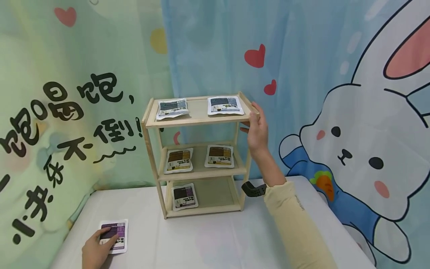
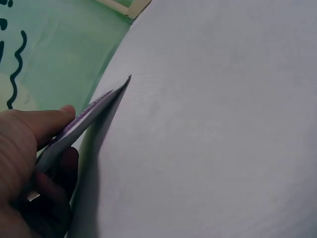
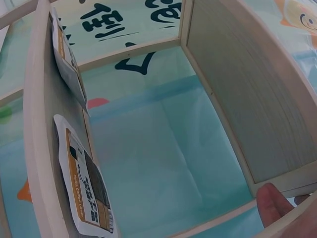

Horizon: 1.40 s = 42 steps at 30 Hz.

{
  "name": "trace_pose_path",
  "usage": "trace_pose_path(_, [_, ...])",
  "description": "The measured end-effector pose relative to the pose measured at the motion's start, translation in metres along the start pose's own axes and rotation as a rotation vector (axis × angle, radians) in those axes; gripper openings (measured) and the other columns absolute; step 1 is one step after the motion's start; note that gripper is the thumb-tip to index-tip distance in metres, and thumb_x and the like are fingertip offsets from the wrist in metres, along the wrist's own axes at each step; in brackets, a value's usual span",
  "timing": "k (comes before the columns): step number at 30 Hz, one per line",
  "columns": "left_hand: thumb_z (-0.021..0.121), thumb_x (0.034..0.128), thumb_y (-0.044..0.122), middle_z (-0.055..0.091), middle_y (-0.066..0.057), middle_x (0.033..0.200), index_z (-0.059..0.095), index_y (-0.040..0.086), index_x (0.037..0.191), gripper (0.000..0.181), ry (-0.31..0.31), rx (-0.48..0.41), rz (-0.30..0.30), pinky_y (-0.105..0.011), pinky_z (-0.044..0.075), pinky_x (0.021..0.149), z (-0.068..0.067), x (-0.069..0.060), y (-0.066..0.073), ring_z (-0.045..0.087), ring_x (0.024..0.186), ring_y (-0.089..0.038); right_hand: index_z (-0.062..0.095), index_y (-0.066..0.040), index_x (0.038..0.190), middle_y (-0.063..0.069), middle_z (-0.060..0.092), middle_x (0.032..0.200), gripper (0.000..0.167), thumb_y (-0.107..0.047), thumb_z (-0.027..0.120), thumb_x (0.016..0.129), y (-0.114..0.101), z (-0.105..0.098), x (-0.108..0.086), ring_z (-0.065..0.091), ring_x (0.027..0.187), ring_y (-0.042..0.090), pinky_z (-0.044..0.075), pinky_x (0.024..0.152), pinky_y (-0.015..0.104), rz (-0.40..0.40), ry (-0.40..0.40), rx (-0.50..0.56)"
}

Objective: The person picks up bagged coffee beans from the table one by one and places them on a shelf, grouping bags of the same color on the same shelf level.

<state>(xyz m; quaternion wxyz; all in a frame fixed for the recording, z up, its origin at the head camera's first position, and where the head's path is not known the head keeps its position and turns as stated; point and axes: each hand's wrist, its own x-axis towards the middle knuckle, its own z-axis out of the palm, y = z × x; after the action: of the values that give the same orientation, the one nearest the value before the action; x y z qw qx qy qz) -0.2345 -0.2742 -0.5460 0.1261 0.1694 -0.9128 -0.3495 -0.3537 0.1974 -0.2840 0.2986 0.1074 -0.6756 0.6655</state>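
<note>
My left hand (image 1: pixel 95 248) pinches a white sachet with a purple label (image 1: pixel 122 236) at the table's front left. In the left wrist view the thumb lies on one face of the sachet (image 2: pixel 86 119), fingers behind it, and its far edge tilts off the tabletop. With my right hand (image 1: pixel 258 134) I hold the right end of the top board of a three-tier wooden shelf (image 1: pixel 198 121). The right wrist view shows that thumb (image 3: pixel 271 201) against the board's corner. Two blue-label sachets (image 1: pixel 225 105) lie on the top tier.
On the middle tier lie two brown-label sachets (image 1: pixel 219 157). A dark purple-label sachet (image 1: pixel 184 197) lies at the left of the bottom tier. The shelf stands toward the back of a white-covered table (image 1: pixel 201 239). Printed curtains (image 1: pixel 208 45) hang close behind it.
</note>
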Motion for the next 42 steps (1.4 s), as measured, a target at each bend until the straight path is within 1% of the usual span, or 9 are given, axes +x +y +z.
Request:
trace_pose_path(6, [0.078,0.0787,0.022,0.049,-0.038,0.127,0.062,-0.006,0.120,0.052,0.016,-0.123,-0.058,-0.060,0.033,0.099,0.006,-0.007,0.000,0.042,0.120,-0.056,0.032,-0.009,0.151,0.020,0.054,0.126,0.049,-0.027,0.032,0.106,0.002,-0.001,-0.003,0.060,0.102,0.030,0.048,0.081,0.033,-0.019,-0.008,-0.001])
trace_pose_path(10, [0.079,0.0784,0.022,0.049,-0.037,0.129,0.063,-0.006,0.119,0.052,0.029,-0.191,-0.103,-0.058,0.030,0.102,0.012,-0.011,0.005,0.040,0.124,-0.054,0.032,-0.011,0.151,0.020,0.053,0.128,0.049,-0.029,0.032,0.106,0.003,-0.002,-0.002,0.060,0.104,0.032,0.047,0.082,0.034,-0.026,-0.017,-0.008])
trace_pose_path(15, [0.080,0.0775,0.019,0.049,-0.036,0.130,0.064,-0.006,0.118,0.050,0.065,-0.278,-0.112,-0.058,0.029,0.103,0.025,-0.022,0.017,0.039,0.126,-0.052,0.032,-0.010,0.151,0.020,0.054,0.127,0.049,-0.027,0.032,0.105,0.002,-0.002,-0.002,0.060,0.103,0.031,0.047,0.081,0.032,-0.035,-0.004,-0.017])
trace_pose_path(21, [0.081,0.0760,0.011,0.053,-0.035,0.127,0.066,-0.007,0.116,0.046,0.118,-0.369,-0.108,-0.057,0.030,0.103,0.035,-0.039,0.040,0.042,0.125,-0.052,0.034,-0.008,0.150,0.020,0.055,0.126,0.048,-0.027,0.032,0.105,0.002,-0.001,-0.001,0.061,0.104,0.033,0.048,0.081,0.032,-0.040,0.007,-0.034])
trace_pose_path(24, [0.081,0.0759,0.010,0.053,-0.034,0.127,0.066,-0.007,0.115,0.045,0.119,-0.381,-0.087,-0.058,0.031,0.103,0.038,-0.044,0.052,0.043,0.124,-0.051,0.038,-0.008,0.148,0.020,0.054,0.126,0.046,-0.025,0.033,0.105,0.002,-0.001,-0.001,0.061,0.104,0.034,0.049,0.080,0.032,-0.039,0.018,-0.047])
trace_pose_path(27, [0.081,0.0751,0.008,0.056,-0.033,0.123,0.068,-0.005,0.112,0.042,0.109,-0.381,-0.030,-0.056,0.035,0.101,0.044,-0.049,0.063,0.047,0.121,-0.049,0.041,-0.006,0.144,0.019,0.052,0.129,0.045,-0.022,0.034,0.103,0.000,-0.001,0.001,0.060,0.103,0.032,0.049,0.080,0.033,-0.037,0.028,-0.051])
trace_pose_path(33, [0.085,0.0718,0.009,0.065,-0.026,0.115,0.072,-0.001,0.107,0.038,0.074,-0.403,0.070,-0.043,0.044,0.089,0.061,-0.056,0.082,0.059,0.108,-0.039,0.044,0.002,0.135,0.020,0.048,0.130,0.040,-0.020,0.037,0.103,-0.007,-0.001,0.007,0.055,0.102,0.024,0.047,0.087,0.038,-0.024,0.055,-0.064])
trace_pose_path(38, [0.085,0.0706,0.008,0.067,-0.021,0.112,0.073,0.000,0.106,0.038,0.064,-0.446,0.130,-0.037,0.045,0.086,0.076,-0.060,0.097,0.061,0.106,-0.036,0.043,-0.001,0.140,0.019,0.048,0.135,0.043,-0.019,0.034,0.103,-0.009,0.002,0.008,0.053,0.107,0.025,0.043,0.092,0.044,-0.003,0.031,-0.071])
trace_pose_path(42, [0.084,0.0711,0.005,0.068,-0.019,0.111,0.073,0.001,0.106,0.037,0.037,-0.490,0.154,-0.040,0.045,0.088,0.089,-0.059,0.109,0.061,0.106,-0.034,0.045,-0.005,0.143,0.017,0.048,0.136,0.044,-0.021,0.033,0.103,-0.009,0.003,0.008,0.052,0.110,0.024,0.042,0.093,0.044,-0.008,0.022,-0.062])
